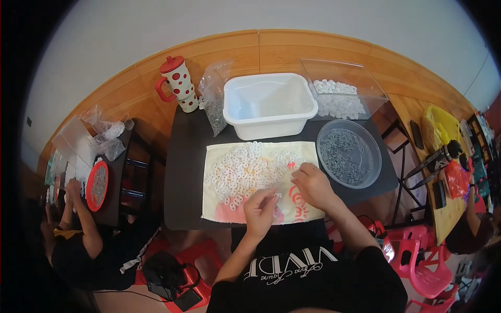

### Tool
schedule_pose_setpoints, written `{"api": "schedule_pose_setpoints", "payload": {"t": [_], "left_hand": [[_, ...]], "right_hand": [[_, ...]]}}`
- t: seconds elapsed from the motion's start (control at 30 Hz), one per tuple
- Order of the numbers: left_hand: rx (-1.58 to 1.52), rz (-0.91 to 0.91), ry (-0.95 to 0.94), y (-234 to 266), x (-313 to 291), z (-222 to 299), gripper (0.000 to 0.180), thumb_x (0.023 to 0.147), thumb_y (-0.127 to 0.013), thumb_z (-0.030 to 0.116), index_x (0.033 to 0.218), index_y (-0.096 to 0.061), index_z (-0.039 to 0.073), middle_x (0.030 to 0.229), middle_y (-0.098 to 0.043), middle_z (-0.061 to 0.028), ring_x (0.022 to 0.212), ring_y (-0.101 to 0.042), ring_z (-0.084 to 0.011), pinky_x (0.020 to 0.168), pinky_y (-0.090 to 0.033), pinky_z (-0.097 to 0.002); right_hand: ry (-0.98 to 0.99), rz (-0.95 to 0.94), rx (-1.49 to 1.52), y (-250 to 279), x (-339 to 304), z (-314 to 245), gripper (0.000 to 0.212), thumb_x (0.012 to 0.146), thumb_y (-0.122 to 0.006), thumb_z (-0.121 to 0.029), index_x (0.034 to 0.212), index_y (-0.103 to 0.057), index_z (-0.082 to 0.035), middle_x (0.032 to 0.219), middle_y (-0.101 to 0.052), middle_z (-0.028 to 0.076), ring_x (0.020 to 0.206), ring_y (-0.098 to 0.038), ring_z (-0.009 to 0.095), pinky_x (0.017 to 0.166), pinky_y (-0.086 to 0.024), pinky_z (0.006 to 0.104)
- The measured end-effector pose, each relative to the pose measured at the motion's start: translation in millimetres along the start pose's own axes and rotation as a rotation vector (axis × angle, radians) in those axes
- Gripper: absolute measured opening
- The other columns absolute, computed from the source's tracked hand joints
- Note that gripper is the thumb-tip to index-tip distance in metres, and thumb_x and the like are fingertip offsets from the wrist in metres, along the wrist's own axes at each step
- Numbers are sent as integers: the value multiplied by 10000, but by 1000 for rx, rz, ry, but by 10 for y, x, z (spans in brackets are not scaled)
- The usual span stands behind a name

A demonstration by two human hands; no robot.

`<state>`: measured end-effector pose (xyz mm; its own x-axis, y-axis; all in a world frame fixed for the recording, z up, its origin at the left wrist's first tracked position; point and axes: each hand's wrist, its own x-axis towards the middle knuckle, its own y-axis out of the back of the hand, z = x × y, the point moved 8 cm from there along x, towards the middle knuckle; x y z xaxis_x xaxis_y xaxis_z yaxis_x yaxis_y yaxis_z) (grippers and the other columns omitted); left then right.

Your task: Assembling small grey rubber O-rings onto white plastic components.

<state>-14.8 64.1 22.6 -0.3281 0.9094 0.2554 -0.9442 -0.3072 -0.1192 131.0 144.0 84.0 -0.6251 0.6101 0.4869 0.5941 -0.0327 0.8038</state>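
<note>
My left hand point(260, 213) is closed in a pinch above the near part of a cream cloth point(308, 148). A small white plastic piece point(278, 195) shows at its fingertips. To the right and slightly farther away, my right hand point(312, 185) has its fingers bent together over the cloth; whatever they hold is hidden or too small to name. Many loose white plastic pieces with two round holes point(237, 169) spread over the cloth's left and middle. A round clear tub point(377, 169) of small grey screw-like parts stands to the right of my right hand.
Behind the cloth stands a white basin point(271, 130). Left of it are a bag of grey parts point(215, 117) and a red-spotted tumbler point(180, 86). A clear box point(339, 68) with white pieces sits back right. Another person's hands point(73, 190) work beside a red tray point(93, 201) at left.
</note>
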Motion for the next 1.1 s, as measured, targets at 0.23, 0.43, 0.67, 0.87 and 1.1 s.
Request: {"api": "schedule_pose_setpoints", "payload": {"t": [0.23, 0.43, 0.67, 0.87, 1.1], "left_hand": [[-86, 19, 74, -3, -20, -56, 233, 855, -643, -54, 1086, -661, -25, 880, -624, -35, 753, -562, -65, 676, -463, -210], [-31, -65, 69, -58, 13, -2, 252, 859, -631, -64, 1104, -664, -14, 883, -624, -31, 757, -578, -76, 674, -474, -216], [-70, -72, 122, -54, -4, 71, 251, 868, -624, -57, 1111, -664, -9, 878, -626, -32, 755, -586, -74, 665, -484, -219], [-108, -121, 135, -121, 24, 190, 278, 891, -615, -61, 1164, -646, -22, 921, -617, -21, 791, -606, -85, 696, -517, -216], [-197, -177, 169, -276, 24, 273, 390, 892, -627, -37, 1276, -574, 2, 869, -612, -12, 695, -549, -36, 574, -435, -179]], "right_hand": [[21, -85, -58, -108, 0, -82, 121, 667, -624, -37, 781, -586, -53, 848, -527, 122, 823, -555, 315, 699, -478, 398], [44, -49, -45, -37, -114, -72, 109, 726, -658, -29, 826, -617, -43, 823, -543, 104, 791, -583, 299, 666, -487, 383], [-115, -46, 275, 54, -104, 0, 104, 803, -656, -23, 901, -622, -17, 837, -580, 103, 778, -608, 245, 676, -489, 320], [-586, -17, 1262, -154, -259, 200, 97, 930, -622, -50, 1005, -640, 10, 893, -653, 29, 771, -588, 72, 693, -468, 205], [-622, 3, 1408, -194, -286, 111, 138, 933, -605, -28, 1054, -646, 24, 889, -670, 54, 758, -597, 76, 673, -467, 216]]}}
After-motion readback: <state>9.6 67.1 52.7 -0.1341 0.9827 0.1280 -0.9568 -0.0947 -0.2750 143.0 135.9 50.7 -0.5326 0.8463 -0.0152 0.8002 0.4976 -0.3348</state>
